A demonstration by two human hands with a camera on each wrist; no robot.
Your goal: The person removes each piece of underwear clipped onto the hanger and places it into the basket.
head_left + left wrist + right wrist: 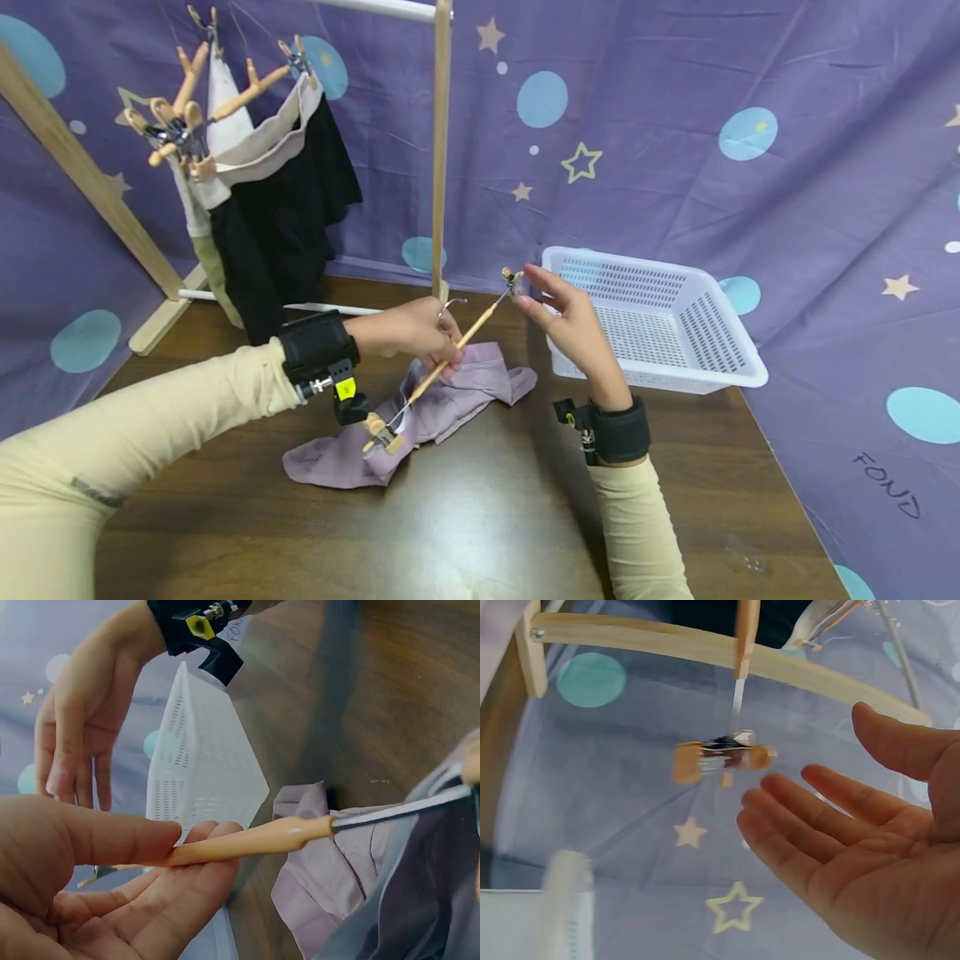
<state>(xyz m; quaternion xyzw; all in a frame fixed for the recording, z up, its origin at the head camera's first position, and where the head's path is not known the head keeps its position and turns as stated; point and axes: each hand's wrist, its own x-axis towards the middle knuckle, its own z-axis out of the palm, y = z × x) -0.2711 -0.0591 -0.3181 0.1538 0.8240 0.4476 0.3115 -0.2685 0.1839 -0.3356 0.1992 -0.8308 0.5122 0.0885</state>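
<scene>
My left hand (pixel 416 329) pinches the wooden bar of a clip hanger (pixel 450 354) between thumb and fingers, holding it at a slant over the table. Its metal hook shows above that hand. At the hanger's lower end, a wooden clip (pixel 384 437) sits at the edge of a lilac garment (pixel 472 400), which lies rumpled on the table beneath. Beside the upper-end clip (pixel 720 757) is my right hand (pixel 832 832), its fingers spread and relaxed with nothing in them. In the right wrist view a gap shows between those fingertips and the clip.
A white perforated basket (pixel 731 375) stands at the back right of the brown table (pixel 525 517). At the back left, a wooden rack (pixel 442 150) carries black clothes with a pale waistband (pixel 258 162) on clip hangers. A purple patterned curtain (pixel 660 192) hangs behind.
</scene>
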